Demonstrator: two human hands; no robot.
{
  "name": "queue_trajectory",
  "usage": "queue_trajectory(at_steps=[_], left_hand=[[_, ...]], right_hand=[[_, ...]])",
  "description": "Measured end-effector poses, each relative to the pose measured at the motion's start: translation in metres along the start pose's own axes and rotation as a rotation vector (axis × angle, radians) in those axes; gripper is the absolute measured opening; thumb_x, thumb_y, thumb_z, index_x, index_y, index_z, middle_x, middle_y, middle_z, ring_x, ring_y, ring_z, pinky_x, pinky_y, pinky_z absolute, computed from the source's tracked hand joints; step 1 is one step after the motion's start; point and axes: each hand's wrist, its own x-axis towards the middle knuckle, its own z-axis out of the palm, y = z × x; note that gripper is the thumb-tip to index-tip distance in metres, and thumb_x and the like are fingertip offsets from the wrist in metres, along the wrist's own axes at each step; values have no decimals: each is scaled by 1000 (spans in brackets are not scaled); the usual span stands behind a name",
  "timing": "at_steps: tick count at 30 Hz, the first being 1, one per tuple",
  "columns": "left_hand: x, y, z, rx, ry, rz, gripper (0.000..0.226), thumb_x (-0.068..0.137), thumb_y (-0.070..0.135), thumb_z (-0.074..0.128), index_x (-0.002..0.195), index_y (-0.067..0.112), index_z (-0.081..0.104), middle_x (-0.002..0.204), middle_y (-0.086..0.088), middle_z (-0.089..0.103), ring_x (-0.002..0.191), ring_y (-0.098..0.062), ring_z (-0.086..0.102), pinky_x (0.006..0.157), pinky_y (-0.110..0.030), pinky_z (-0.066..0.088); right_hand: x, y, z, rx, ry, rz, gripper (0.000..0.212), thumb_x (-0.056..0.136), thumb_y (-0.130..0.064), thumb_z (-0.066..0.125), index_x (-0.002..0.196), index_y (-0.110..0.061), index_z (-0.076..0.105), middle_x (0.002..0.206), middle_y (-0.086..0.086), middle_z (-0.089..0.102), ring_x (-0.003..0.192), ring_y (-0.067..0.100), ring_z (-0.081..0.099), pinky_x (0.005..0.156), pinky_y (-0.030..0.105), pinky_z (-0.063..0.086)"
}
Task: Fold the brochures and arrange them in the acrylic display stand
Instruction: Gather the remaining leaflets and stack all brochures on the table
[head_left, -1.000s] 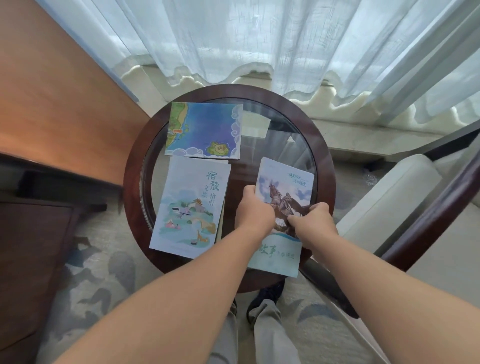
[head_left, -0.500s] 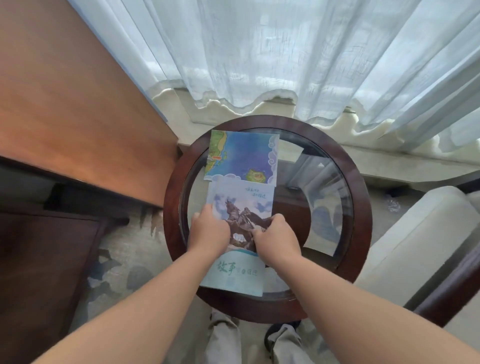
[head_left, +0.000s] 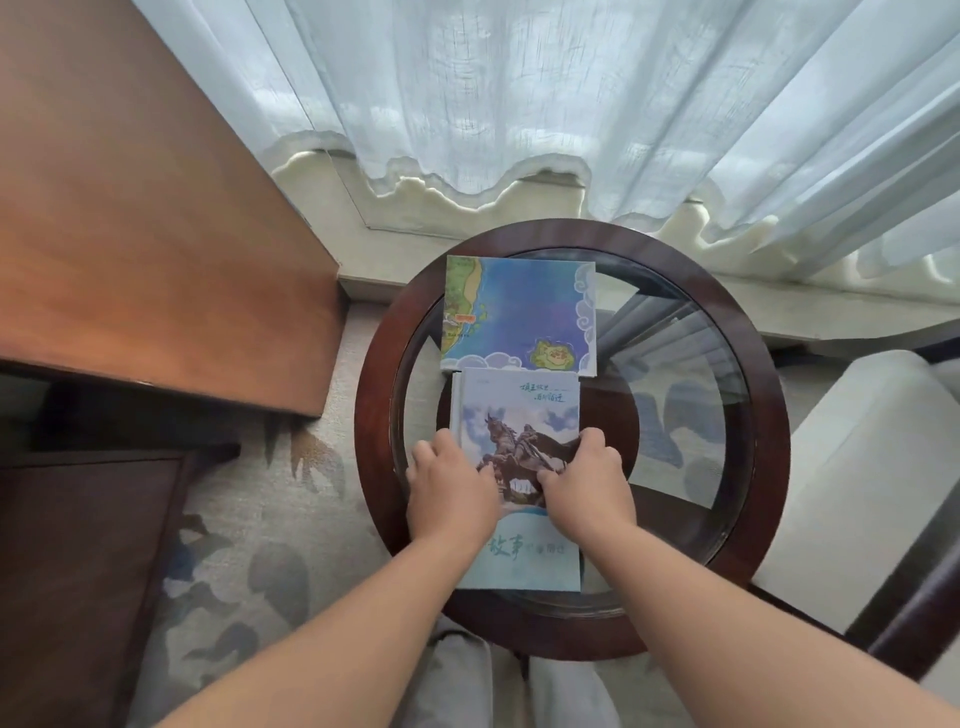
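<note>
A brochure with a horse statue picture (head_left: 519, 410) lies on the round glass-topped table (head_left: 748, 395), near its front. It rests on top of another pale brochure, of which only a thin left edge (head_left: 455, 405) shows. My left hand (head_left: 447, 483) grips the horse brochure's left edge with curled fingers. At the right edge my right hand (head_left: 587, 478) grips it the same way. A blue map brochure (head_left: 519, 317) lies flat behind them. A faint clear shape (head_left: 615, 293) stands right of the map; I cannot tell whether it is the acrylic stand.
A wooden desk (head_left: 156, 234) stands to the left of the table. A white armchair (head_left: 857, 467) is on the right. Sheer curtains (head_left: 519, 93) hang behind. Patterned carpet (head_left: 249, 545) covers the floor, and my knees show under the table's front edge.
Both hands have carried the horse brochure from the table's right side to the left and laid it on the pale brochure, squaring it up.
</note>
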Motion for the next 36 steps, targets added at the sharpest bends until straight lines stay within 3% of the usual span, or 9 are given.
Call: queue_trajectory(at_steps=[4, 8, 11, 18, 20, 23, 27, 32, 36], left_hand=[[5, 1, -5, 79, -27, 64, 40, 93, 36, 59, 119, 12, 39, 123, -9, 43, 114, -30, 49, 75, -34, 37], [22, 8, -20, 96, -35, 69, 47, 91, 43, 55, 123, 11, 42, 127, -10, 45, 118, -31, 47, 88, -42, 43], [55, 26, -41, 39, 35, 77, 50, 91, 40, 54, 130, 11, 41, 131, -12, 44, 121, -32, 44, 93, -43, 40], [125, 72, -63, -97, -12, -39, 49, 90, 34, 57, 128, 6, 45, 131, -17, 55, 117, -37, 54, 93, -39, 46], [133, 77, -62, -152, -25, -86, 51, 88, 33, 62, 127, 4, 48, 130, -17, 56, 115, -36, 56, 91, -38, 46], [140, 79, -61, -328, -19, -108, 41, 85, 28, 68, 117, 4, 61, 120, -14, 64, 106, -31, 63, 84, -36, 51], [143, 86, -63, -468, 53, -51, 15, 88, 17, 59, 103, 18, 58, 120, -8, 57, 90, -20, 57, 59, -26, 42], [139, 88, -60, -397, 60, -56, 18, 91, 17, 53, 107, 20, 46, 113, -6, 54, 86, -22, 51, 69, -31, 41], [137, 84, -56, -251, 35, -57, 34, 89, 17, 51, 121, 22, 43, 113, -7, 56, 109, -31, 52, 94, -43, 48]], right_hand=[[2, 0, -3, -18, -5, 2, 37, 90, -26, 66, 115, -15, 42, 119, 13, 51, 104, 35, 58, 80, 40, 48], [11, -6, -15, -6, -28, 11, 43, 89, -31, 64, 123, -14, 43, 122, 13, 53, 107, 34, 57, 84, 42, 50], [33, -22, -31, 43, 88, 0, 50, 86, -36, 64, 126, -11, 45, 126, 14, 50, 112, 35, 54, 89, 41, 46], [95, -66, -53, 205, 104, 64, 59, 82, -39, 64, 128, -5, 48, 128, 18, 55, 114, 36, 54, 95, 43, 48], [100, -67, -54, 234, 88, 100, 55, 81, -37, 64, 124, -4, 53, 123, 18, 58, 107, 35, 57, 89, 42, 49], [103, -63, -56, 309, 46, 95, 51, 80, -36, 61, 118, -2, 59, 107, 17, 60, 84, 30, 53, 67, 35, 43], [105, -60, -60, 367, 30, 62, 47, 81, -40, 62, 115, -7, 58, 105, 13, 59, 90, 33, 57, 85, 48, 54], [106, -58, -61, 413, 5, 63, 36, 85, -33, 62, 113, -12, 54, 102, 6, 55, 100, 32, 58, 91, 52, 53], [106, -58, -60, 416, -9, 54, 36, 86, -30, 62, 115, -10, 55, 104, 7, 57, 96, 29, 59, 90, 50, 54]])
